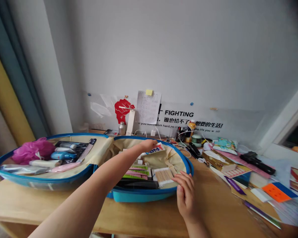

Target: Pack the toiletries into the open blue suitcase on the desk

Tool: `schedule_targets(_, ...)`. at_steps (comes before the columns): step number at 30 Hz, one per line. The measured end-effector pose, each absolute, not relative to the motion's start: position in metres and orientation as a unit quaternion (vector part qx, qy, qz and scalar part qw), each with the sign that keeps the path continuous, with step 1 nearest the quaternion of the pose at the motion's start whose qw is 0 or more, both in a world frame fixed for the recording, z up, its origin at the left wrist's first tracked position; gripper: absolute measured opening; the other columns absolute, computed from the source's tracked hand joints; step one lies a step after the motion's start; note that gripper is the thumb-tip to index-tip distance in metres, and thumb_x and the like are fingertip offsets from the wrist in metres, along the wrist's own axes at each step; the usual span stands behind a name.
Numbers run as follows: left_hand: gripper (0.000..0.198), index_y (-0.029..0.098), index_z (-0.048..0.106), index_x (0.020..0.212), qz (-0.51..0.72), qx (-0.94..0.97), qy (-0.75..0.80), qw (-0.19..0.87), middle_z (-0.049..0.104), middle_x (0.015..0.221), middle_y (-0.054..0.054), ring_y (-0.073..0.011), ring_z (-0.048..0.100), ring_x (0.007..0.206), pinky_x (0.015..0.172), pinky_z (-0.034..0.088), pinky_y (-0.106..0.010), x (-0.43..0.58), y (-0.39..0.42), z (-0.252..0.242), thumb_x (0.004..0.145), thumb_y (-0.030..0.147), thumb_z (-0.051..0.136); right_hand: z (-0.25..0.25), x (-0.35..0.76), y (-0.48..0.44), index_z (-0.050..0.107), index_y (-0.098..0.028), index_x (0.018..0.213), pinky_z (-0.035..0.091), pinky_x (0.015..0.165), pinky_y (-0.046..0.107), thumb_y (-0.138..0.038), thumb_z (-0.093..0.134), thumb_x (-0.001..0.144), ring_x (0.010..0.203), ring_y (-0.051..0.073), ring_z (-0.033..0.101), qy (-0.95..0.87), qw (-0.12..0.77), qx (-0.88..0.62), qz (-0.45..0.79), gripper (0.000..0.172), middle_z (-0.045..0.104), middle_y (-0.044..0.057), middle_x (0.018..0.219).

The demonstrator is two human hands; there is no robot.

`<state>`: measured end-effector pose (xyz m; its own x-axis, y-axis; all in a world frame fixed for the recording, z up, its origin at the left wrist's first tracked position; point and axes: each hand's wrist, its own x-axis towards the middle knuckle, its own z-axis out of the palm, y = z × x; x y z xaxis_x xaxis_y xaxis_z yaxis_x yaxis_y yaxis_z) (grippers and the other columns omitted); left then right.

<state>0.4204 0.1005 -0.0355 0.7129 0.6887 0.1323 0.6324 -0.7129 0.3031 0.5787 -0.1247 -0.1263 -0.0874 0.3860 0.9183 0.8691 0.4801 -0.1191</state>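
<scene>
An open suitcase with a blue rim and beige lining lies on the wooden table. Over its right half, my left hand is closed on the end of a white tube with red and blue print, which looks like toothpaste. Below it in that half are green and pink packets, a pack of cotton swabs and a long black item. My right hand has its fingers stretched out at the near right rim, beside the swabs, holding nothing.
The left half holds a pink bath puff, a blue bottle, a toothbrush pack and other toiletries. To the right lie a black toy-like pistol, purple pens and papers. A silver bottle stands behind.
</scene>
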Motion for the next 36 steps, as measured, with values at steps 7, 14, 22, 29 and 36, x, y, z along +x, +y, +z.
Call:
schedule_targets(7, 0.028, 0.024, 0.071, 0.111, 0.054, 0.926, 0.359, 0.104, 0.073, 0.107, -0.008, -0.0241, 0.065, 0.098, 0.083, 0.049, -0.029, 0.448, 0.101, -0.053, 0.089, 0.033, 0.057, -0.129, 0.580, -0.126, 0.065, -0.024, 0.103, 0.042, 0.102, 0.048, -0.023, 0.038, 0.095, 0.110, 0.024, 0.061, -0.693, 0.504, -0.463, -0.226, 0.028, 0.069, 0.006, 0.098)
schedule_targets(14, 0.025, 0.026, 0.072, 0.109, 0.023, 0.935, 0.337, 0.108, 0.073, 0.109, -0.006, -0.0232, 0.066, 0.095, 0.084, 0.049, -0.032, 0.467, 0.089, -0.058, 0.090, 0.031, 0.058, -0.126, 0.577, -0.127, 0.065, -0.025, 0.104, 0.042, 0.102, 0.048, -0.022, 0.037, 0.096, 0.110, 0.023, 0.061, -0.693, 0.503, -0.461, -0.231, 0.028, 0.069, 0.006, 0.100)
schedule_targets(22, 0.033, 0.017, 0.072, 0.102, 0.014, 0.902, 0.421, 0.088, 0.070, 0.111, -0.016, -0.0326, 0.065, 0.103, 0.086, 0.050, -0.038, 0.447, 0.093, -0.048, 0.074, 0.034, 0.078, -0.125, 0.578, -0.127, 0.063, -0.025, 0.103, 0.041, 0.103, 0.046, -0.021, 0.038, 0.095, 0.112, 0.023, 0.059, -0.695, 0.505, -0.458, -0.228, 0.026, 0.069, 0.005, 0.100)
schedule_targets(29, 0.026, 0.024, 0.072, 0.101, 0.073, 0.863, 0.495, 0.075, 0.073, 0.109, -0.007, -0.0258, 0.065, 0.104, 0.087, 0.049, -0.032, 0.387, 0.104, -0.014, 0.087, 0.043, 0.060, -0.126, 0.579, -0.125, 0.063, -0.024, 0.100, 0.041, 0.102, 0.046, -0.021, 0.038, 0.095, 0.110, 0.023, 0.060, -0.697, 0.502, -0.453, -0.238, 0.026, 0.069, 0.005, 0.099)
schedule_targets(36, 0.040, 0.026, 0.066, 0.119, 0.156, 0.756, 0.636, 0.014, 0.069, 0.122, -0.005, -0.0232, 0.063, 0.111, 0.085, 0.047, -0.028, 0.231, 0.115, 0.014, 0.098, 0.039, 0.033, -0.129, 0.583, -0.117, 0.065, -0.024, 0.097, 0.039, 0.101, 0.044, -0.022, 0.038, 0.095, 0.107, 0.024, 0.061, -0.695, 0.517, -0.432, -0.250, 0.027, 0.070, 0.005, 0.096)
